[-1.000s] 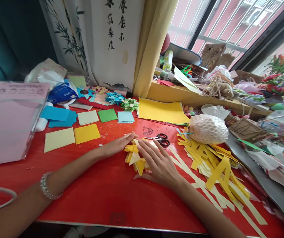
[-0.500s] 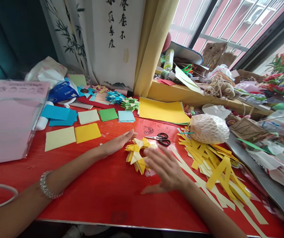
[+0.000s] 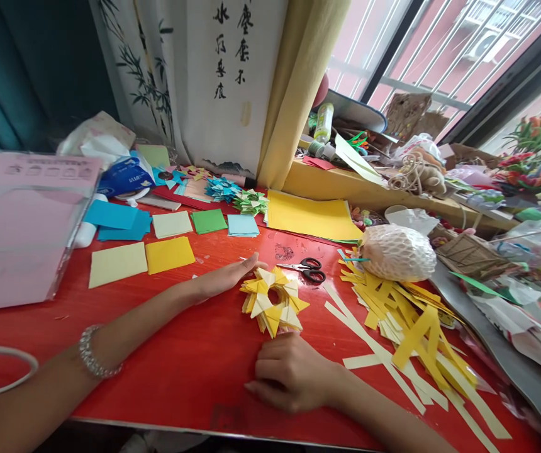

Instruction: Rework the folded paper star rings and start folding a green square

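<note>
Withdrawn since the earlier frames, the right hand now rests on the red tabletop just short of the yellow-and-cream folded paper ring, whereas a second ago it lay spread over that piece. Its fingers are curled loosely under the palm; they appear to enclose nothing, though the underside of the hand is hidden. Uncovered, the ring lies flat near the middle of the table as a star-shaped wreath of interlocked triangular units with a small open centre. As before, the left hand lies flat and extended, fingers straight and released, its fingertips touching the ring's far-left edge; a beaded silver bracelet circles that wrist.

Black-handled scissors lie closed just beyond the ring, on its right side. Farther right, a heap of cut yellow and cream paper strips spreads over the table, with a rounded object in white foam netting at its far end. Beyond the left hand, square paper sheets lie in separate stacks: pale cream, yellow, green and light blue. A large yellow sheet lies toward the window ledge. At the left edge stands a clear plastic case holding pink paper.
</note>
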Motion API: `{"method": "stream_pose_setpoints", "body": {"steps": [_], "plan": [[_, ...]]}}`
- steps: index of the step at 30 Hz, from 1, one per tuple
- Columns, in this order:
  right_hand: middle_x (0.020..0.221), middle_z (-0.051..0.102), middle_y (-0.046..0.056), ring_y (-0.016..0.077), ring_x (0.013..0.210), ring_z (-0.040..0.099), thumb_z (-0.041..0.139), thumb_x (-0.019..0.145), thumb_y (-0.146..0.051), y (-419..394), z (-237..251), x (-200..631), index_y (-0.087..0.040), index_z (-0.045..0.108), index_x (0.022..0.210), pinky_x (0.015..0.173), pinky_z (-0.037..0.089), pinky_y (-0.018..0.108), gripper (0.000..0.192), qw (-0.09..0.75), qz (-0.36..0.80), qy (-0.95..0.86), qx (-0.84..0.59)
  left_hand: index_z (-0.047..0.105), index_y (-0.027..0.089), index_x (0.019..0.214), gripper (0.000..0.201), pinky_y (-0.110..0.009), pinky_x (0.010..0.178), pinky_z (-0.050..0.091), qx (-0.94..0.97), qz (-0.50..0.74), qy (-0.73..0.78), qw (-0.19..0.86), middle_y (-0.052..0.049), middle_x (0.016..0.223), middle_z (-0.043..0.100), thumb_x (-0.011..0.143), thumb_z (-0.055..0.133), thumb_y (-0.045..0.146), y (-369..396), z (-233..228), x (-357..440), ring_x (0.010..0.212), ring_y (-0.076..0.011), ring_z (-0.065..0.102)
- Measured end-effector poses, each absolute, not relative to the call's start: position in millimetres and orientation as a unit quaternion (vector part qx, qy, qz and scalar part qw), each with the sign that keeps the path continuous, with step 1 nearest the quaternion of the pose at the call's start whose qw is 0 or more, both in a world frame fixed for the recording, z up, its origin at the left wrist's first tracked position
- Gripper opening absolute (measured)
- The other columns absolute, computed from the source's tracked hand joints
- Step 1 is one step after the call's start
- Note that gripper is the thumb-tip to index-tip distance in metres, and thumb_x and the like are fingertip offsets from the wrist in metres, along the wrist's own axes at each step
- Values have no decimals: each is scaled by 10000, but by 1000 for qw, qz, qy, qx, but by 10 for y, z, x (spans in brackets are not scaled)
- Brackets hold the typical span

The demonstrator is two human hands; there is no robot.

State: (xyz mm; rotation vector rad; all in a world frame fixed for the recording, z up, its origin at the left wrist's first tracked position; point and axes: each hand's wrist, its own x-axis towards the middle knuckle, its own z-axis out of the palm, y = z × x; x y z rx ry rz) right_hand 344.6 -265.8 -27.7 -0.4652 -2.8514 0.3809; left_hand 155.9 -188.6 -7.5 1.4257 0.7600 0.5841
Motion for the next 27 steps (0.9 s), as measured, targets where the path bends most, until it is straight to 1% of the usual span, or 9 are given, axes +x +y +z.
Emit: {"method": "stream_pose_setpoints", "body": {"steps": [7,14,17,19,20,22,24,25,27], "plan": [[536,536,-5,92,497,469,407,852,-311,-2620,-285,3488,-176,471,576,480,267,229,314,98,127,-967,-197,443,224,1241,600,-309,972,308,630,245,343,652,-32,1251,489,837,221,608,-1892,-70,1565,1133,-211,437],[534,537,-4,102,501,480,436,807,-296,-2609,-304,3507,-184,474,569,477,287,237,266,91,136,-970,-179,450,237,1232,542,-303,970,317,638,237,322,658,-23,1271,470,862,226,563,-1907,-7,1561,1147,-205,426],[486,497,-20,97,472,457,462,792,-353,-2668,-190,3515,-185,453,537,470,293,236,305,112,183,-966,-146,451,237,1226,553,-307,984,297,645,229,371,627,-22,1300,438,847,245,584,-1891,-13,1538,1191,-210,381],[448,455,-29,92,450,430,460,810,-381,-2705,-25,3542,-185,436,510,459,300,231,359,156,226,-953,-125,466,232,1206,566,-308,995,282,644,234,403,607,-22,1320,411,831,261,604,-1868,-40,1523,1213,-213,356],[461,461,-25,91,456,429,447,834,-350,-2713,80,3565,-184,452,529,457,306,226,348,193,238,-941,-142,470,226,1197,571,-307,1001,276,641,241,411,602,-25,1327,402,826,268,610,-1852,-60,1517,1219,-212,347],[572,538,6,107,544,485,430,865,-320,-2698,302,3623,-176,514,653,514,363,231,270,273,234,-903,-236,469,203,1184,575,-303,1016,262,633,259,415,601,-41,1328,398,825,276,609,-1818,-105,1513,1227,-205,336],[704,593,28,124,654,539,360,903,-314,-2646,490,3675,-181,531,775,602,412,248,252,314,223,-862,-329,459,172,1175,580,-298,1028,253,621,277,413,606,-68,1316,409,829,278,602,-1786,-149,1514,1221,-198,347],[744,601,28,130,681,549,340,912,-334,-2611,555,3686,-187,529,823,605,413,249,255,294,212,-849,-383,455,157,1169,583,-296,1030,256,615,285,411,609,-81,1308,415,832,278,598,-1772,-169,1515,1214,-196,357],[818,613,29,136,711,562,313,920,-369,-2532,616,3668,-194,512,865,603,411,249,271,213,199,-847,-444,450,134,1158,583,-298,1029,268,608,299,404,615,-102,1295,424,836,282,589,-1750,-205,1514,1201,-195,374]]}}
